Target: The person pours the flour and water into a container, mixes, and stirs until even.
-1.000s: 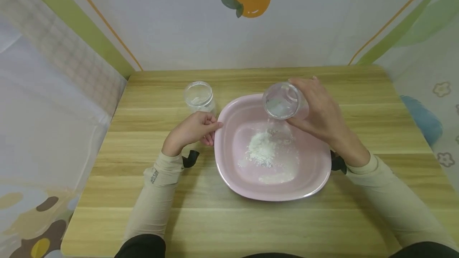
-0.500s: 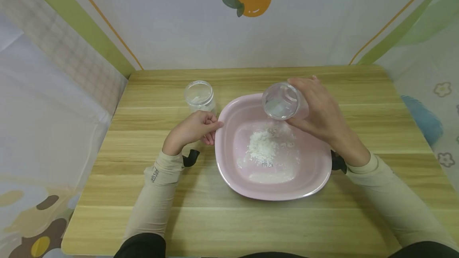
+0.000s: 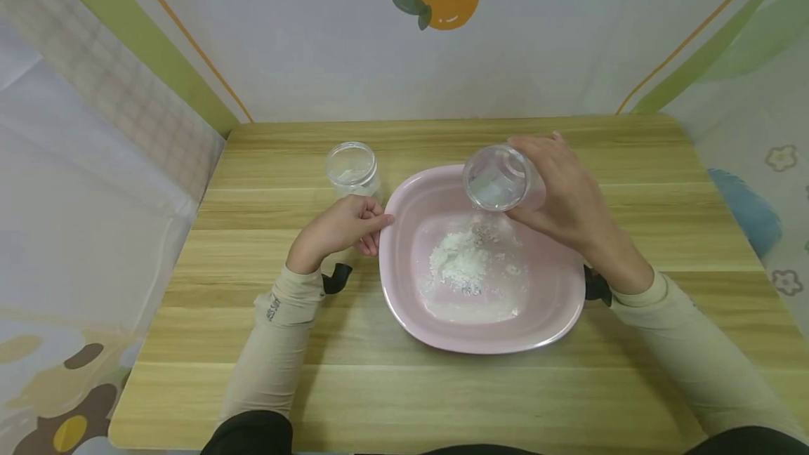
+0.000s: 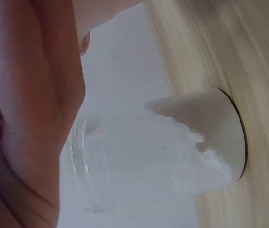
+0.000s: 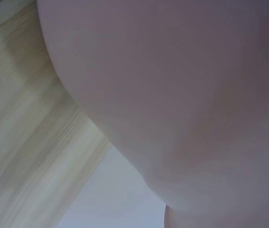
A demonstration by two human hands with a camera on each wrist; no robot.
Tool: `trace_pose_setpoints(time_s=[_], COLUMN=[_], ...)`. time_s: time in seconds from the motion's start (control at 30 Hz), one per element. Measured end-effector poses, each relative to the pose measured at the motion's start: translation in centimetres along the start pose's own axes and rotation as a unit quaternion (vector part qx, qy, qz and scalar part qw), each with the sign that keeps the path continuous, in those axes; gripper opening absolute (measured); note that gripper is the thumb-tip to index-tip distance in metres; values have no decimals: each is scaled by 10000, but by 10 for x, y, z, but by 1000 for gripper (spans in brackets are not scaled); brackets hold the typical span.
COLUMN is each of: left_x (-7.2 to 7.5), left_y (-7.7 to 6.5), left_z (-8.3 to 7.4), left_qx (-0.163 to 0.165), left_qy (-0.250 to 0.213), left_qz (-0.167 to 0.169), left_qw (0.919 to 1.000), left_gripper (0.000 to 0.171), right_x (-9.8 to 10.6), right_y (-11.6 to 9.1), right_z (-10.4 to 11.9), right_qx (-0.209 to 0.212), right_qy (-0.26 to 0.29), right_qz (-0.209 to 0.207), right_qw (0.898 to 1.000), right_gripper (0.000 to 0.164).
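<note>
A pink basin (image 3: 406, 314) stands on the table with a heap of white powder (image 3: 460, 258) in it. Pale liquid (image 3: 470, 312) lies around the powder. My left hand (image 3: 341, 227) pinches the basin's left rim, thumb on top. Over the basin's far side, my right hand (image 3: 562, 195) grips a clear cup (image 3: 496, 177), tilted with its mouth toward the basin. Just beyond my left hand is a clear jar (image 3: 351, 166). In the left wrist view, the jar (image 4: 139, 156) stands upright and uncovered, white powder sloping inside at its bottom.
The wooden table (image 3: 253, 343) reaches back to a white wall sheet (image 3: 303, 55) with an orange printed on it. Patterned cloth (image 3: 95, 160) hangs at the left side. A blurred pinkish surface fills most of the right wrist view.
The thin stream seen below the cup a second ago no longer shows clearly. The pale liquid has spread leftward around the powder heap. Both hands stay nearly in place.
</note>
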State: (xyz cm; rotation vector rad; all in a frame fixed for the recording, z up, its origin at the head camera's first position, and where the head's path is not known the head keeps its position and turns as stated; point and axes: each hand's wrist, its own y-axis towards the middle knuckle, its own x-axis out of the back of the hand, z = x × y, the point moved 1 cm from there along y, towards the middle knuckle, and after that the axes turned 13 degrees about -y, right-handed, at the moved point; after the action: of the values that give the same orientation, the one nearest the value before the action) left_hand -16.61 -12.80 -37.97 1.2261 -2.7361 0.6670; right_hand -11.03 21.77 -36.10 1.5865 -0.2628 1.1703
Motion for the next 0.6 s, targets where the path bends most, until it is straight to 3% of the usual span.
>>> trace_pose_setpoints(time_s=[0.6], left_x=[0], left_y=[1], left_z=[1], left_qx=[36], left_qy=[30], left_qz=[3], left_qw=[10000], left_gripper=[25], right_x=[-3], right_y=[0], right_z=[-2], right_qx=[21], right_qy=[23], right_qz=[-9], right_qw=[10000], right_gripper=[93])
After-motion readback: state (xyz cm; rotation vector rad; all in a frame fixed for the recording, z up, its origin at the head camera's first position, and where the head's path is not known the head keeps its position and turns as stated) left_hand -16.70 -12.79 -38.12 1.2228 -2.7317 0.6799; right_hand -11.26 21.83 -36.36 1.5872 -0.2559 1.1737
